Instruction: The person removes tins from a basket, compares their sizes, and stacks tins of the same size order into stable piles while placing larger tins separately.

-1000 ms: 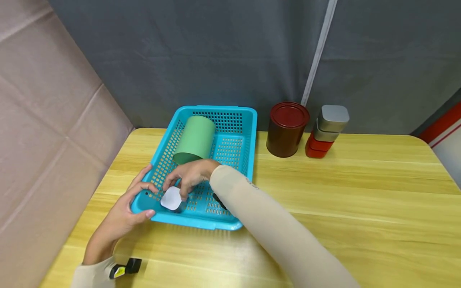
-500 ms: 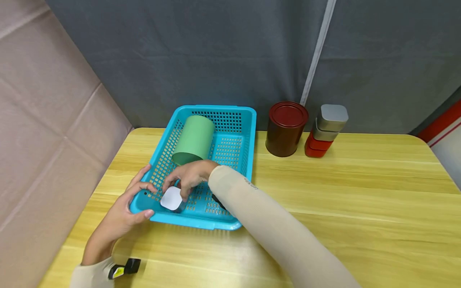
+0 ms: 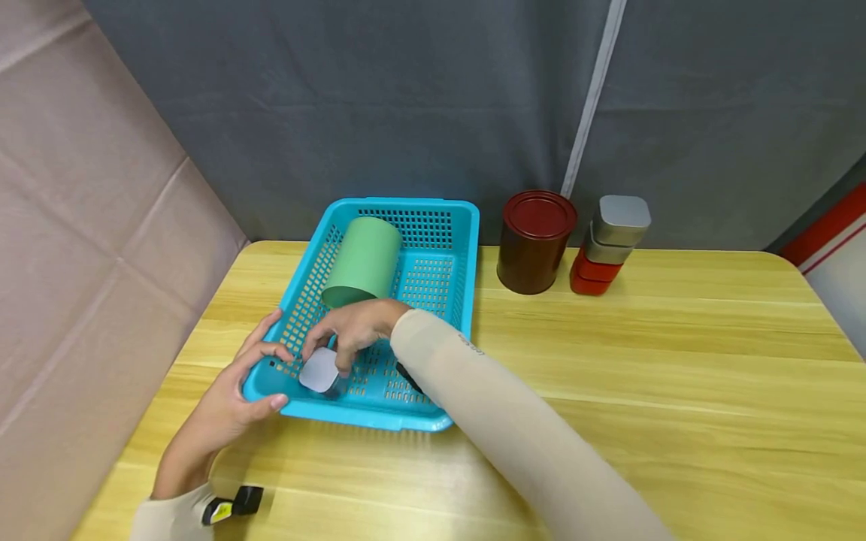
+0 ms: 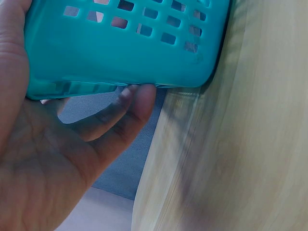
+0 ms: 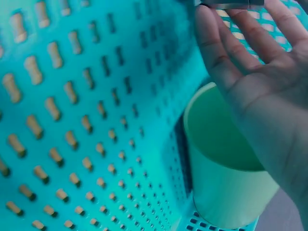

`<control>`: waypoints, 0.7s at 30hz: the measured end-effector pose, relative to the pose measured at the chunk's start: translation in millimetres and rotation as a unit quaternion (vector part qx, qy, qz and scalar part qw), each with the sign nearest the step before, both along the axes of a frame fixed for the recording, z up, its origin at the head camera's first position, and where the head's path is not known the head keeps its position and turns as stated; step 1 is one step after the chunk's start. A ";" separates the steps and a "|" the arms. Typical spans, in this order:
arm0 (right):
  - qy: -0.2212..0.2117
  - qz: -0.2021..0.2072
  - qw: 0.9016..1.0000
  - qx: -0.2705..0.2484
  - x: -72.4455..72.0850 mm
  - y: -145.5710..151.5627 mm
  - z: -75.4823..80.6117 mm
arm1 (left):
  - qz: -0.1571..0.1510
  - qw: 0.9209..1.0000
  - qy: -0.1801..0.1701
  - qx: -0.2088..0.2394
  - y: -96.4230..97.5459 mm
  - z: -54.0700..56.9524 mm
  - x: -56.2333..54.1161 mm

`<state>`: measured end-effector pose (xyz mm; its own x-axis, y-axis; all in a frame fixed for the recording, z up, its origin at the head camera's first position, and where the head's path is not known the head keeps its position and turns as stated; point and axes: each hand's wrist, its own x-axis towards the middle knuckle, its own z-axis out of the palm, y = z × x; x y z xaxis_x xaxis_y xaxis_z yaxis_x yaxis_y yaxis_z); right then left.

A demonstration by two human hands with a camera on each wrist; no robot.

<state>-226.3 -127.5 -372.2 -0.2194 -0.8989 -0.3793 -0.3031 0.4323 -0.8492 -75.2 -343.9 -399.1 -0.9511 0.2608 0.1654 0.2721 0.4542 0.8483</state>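
A blue perforated plastic basket (image 3: 467, 293) stands on the table at an angle. My left hand (image 3: 233, 394) grips its near left corner, the thumb over the front rim and the other fingers along the left side; in the left wrist view the fingertips press the wall from outside. Inside the basket my right hand (image 3: 355, 330) holds a small grey tin (image 3: 319, 370) with a rounded square top, between thumb and fingers. Only the tin's edge (image 5: 231, 5) shows in the right wrist view. Behind that hand a green cylinder (image 3: 365, 259) lies on its side, its open end (image 5: 221, 130) facing me.
To the basket's right stands a dark red lidded can (image 3: 537, 240). Beside it is a leaning stack of small tins, silver ones (image 3: 621, 222) above red ones (image 3: 594, 274). A grey curtain (image 3: 406, 98) hangs behind the wooden table (image 3: 676, 376).
The tin's top looks greyer than before and slightly tilted. Both hands, the basket and the cylinder keep their places; the whole head view has shifted a little.
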 end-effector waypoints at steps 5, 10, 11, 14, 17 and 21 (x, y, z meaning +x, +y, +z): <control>-0.009 -0.011 1.000 -0.008 -3.0 2.0 6.5 | 0.004 1.000 0.001 -0.012 -1.4 0.2 0.7; -0.012 -0.022 0.999 -0.036 -6.1 6.7 11.9 | 0.005 1.000 -0.004 -0.008 -1.0 1.1 1.0; -0.012 -0.023 0.999 -0.046 -6.6 7.9 12.8 | 0.005 1.000 -0.004 -0.007 -0.9 1.2 0.9; -0.015 -0.019 0.997 -0.078 -7.9 11.1 15.4 | 0.004 1.000 -0.007 -0.002 -0.7 0.8 0.8; -0.017 -0.014 0.995 -0.098 -8.7 14.9 20.2 | 0.002 1.000 -0.006 0.002 -0.8 0.2 0.3; -0.017 -0.025 0.994 -0.101 -8.8 20.9 28.9 | 0.001 1.000 -0.007 0.007 -1.1 -0.1 0.5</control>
